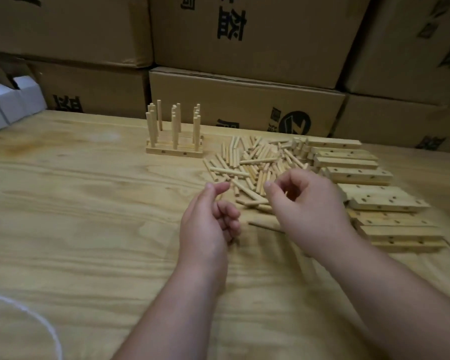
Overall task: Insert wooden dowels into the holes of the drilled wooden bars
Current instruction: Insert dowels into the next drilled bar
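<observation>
1. A plywood worktable point(76, 203) with bold grain fills the view; a heap of loose wooden dowels point(255, 165) lies on it and serves as the landmark here.
2. Left of the heap and a little farther back, finished bars point(174, 151) lie side by side with dowels standing upright point(176, 126) in their holes, in three clusters.
3. Right of the heap, drilled wooden bars point(359, 175) lie stacked in an uneven row that runs from the back toward the near edge, their holes showing on top and sides.
4. The left hand point(211, 219) hovers at the heap's near-left edge, fingers loosely curled, thumb and forefinger extended, holding nothing visible.
5. The right hand point(304, 201) hangs over the heap's near side, fingers curled inward with thumb and forefinger close together; whether it pinches a dowel cannot be told through the blur.
6. A single dowel point(265, 224) lies on the table just nearer than the heap, between the two hands.
7. Behind the heap, brown cardboard cartons point(244, 100) printed in black are stacked like a wall along the table's far edge.
8. Far left of the heap, small white boxes point(11, 100) sit at the table's back corner.
9. A white cord point(37, 323) curves across the near-left corner.
</observation>
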`<state>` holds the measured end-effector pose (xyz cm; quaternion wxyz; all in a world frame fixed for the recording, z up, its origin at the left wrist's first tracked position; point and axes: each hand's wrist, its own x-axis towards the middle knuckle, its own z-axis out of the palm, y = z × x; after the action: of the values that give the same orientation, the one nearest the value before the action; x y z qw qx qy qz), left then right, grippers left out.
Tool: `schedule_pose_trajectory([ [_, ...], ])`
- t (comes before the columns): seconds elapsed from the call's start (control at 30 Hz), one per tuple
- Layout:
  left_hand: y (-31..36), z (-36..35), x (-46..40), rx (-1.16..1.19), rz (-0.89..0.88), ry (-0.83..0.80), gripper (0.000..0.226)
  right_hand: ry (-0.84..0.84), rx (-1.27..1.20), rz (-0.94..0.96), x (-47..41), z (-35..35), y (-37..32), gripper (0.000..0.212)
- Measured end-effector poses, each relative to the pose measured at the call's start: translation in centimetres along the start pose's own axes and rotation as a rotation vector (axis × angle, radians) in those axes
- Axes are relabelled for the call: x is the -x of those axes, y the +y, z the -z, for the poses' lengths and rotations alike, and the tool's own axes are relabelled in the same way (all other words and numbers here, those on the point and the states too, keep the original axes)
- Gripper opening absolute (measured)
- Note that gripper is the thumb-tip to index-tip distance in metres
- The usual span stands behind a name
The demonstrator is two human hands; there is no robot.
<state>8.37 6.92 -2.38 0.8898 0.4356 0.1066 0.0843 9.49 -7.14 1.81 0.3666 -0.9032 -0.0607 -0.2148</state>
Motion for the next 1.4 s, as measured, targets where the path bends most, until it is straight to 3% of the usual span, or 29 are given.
schedule_pose_trajectory([
  [0.17, -0.2, -0.3, 0.1, -0.041, -0.020, -0.007, 0.028, 0.078, 0.048, -0.142, 5.6, 3.7, 3.0, 0.026],
  [0.4, -0.4, -0.2, 0.2, -0.069, -0.054, -0.041, 0.025, 0.165, 0.154, -0.191, 5.6, 5.8, 6.1, 0.029],
  [0.53, -0.4, -0.3, 0.3, -0.080, -0.061, -0.049, 0.025, 0.112, 0.230, -0.158, 4.7, 7.4, 7.7, 0.007],
  [0.73, -0.4, -0.1, 0.2, -0.073, -0.062, -0.048, 0.024, -0.028, 0.314, -0.292, 4.3, 9.7, 8.7, 0.039],
  [0.9, -0.4, 0.0, 0.3, -0.058, -0.062, -0.053, 0.022, -0.147, 0.461, -0.263, 4.4, 9.8, 8.7, 0.034],
  [1.4, -0.3, -0.1, 0.8, -0.076, -0.083, -0.057, 0.022, -0.015, 0.494, -0.113, 4.3, 9.9, 8.8, 0.014],
])
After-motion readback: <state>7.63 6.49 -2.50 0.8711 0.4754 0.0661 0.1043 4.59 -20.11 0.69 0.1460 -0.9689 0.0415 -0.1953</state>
